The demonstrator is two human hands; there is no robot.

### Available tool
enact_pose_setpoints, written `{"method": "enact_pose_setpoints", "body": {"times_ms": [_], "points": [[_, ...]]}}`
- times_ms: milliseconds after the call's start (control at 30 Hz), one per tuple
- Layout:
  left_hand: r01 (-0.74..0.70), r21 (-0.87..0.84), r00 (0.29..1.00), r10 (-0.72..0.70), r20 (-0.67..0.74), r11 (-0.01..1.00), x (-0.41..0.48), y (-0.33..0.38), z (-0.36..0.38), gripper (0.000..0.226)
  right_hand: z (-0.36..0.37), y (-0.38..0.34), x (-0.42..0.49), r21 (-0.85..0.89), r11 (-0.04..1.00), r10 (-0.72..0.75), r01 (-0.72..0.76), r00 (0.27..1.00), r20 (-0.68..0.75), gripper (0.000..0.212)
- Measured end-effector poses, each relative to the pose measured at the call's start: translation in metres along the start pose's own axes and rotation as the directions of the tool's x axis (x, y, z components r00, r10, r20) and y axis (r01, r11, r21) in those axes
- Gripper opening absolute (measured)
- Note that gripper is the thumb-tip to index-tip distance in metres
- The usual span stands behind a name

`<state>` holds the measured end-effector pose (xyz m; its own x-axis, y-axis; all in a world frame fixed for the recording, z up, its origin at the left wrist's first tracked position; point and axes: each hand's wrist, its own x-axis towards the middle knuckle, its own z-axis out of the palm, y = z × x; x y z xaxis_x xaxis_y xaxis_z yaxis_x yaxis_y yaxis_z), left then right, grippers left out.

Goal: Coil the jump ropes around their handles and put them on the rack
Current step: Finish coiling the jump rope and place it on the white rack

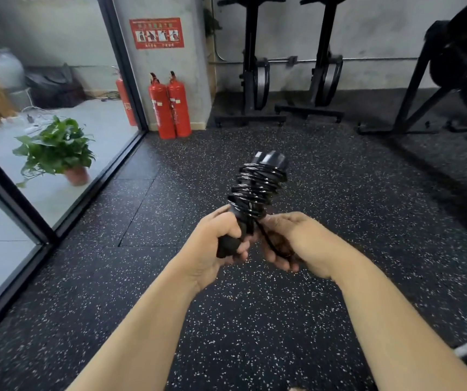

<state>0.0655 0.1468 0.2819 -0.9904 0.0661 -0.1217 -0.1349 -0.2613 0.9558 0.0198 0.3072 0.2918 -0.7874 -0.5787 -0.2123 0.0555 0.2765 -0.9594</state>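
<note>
fingers (236,244) grip handles (228,244) | rope (256,190) coiled | right hand (288,241) pinches end

Soft daylight came through the glass wall (85,52) at left; the pale floor (105,125) beyond was bright, the speckled gym floor (339,221) dimmer. Small glints lay on the coiled jump rope (254,190). The dark exercise machine (463,52) at right was smeared, and lines bowed toward the edges.

floor (325,193): black speckled rubber tiles | wall (158,80): grey concrete with red safety poster (156,33) | fire extinguishers (170,105): red, upright at wall base | glass partition (57,114): left, potted plant (55,149) behind | exercise machines (291,66): black, along far wall
</note>
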Motion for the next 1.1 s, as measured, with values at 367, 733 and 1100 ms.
{"method": "enact_pose_setpoints", "body": {"times_ms": [367, 733, 1100], "points": [[0.100, -0.334, 0.983, -0.145, -0.113, 0.937, 0.004, 0.008, 0.010, 0.051, 0.011, -0.005, -0.004, -0.363, 0.922, -0.263, 0.132, 0.904, -0.338, 0.028], [0.044, -0.161, 0.972, -0.079, -0.221, 0.986, 0.010, -0.004, 0.019, 0.012, 0.035, -0.008, -0.014, -0.794, 0.595, -0.643, 0.122, 0.665, -0.380, 0.026], [0.005, 0.027, 0.968, 0.002, -0.251, 1.000, 0.007, 0.000, 0.009, 0.020, 0.041, -0.004, -0.010, -0.899, 0.379, -0.798, 0.218, 0.569, -0.198, 0.015]]}}
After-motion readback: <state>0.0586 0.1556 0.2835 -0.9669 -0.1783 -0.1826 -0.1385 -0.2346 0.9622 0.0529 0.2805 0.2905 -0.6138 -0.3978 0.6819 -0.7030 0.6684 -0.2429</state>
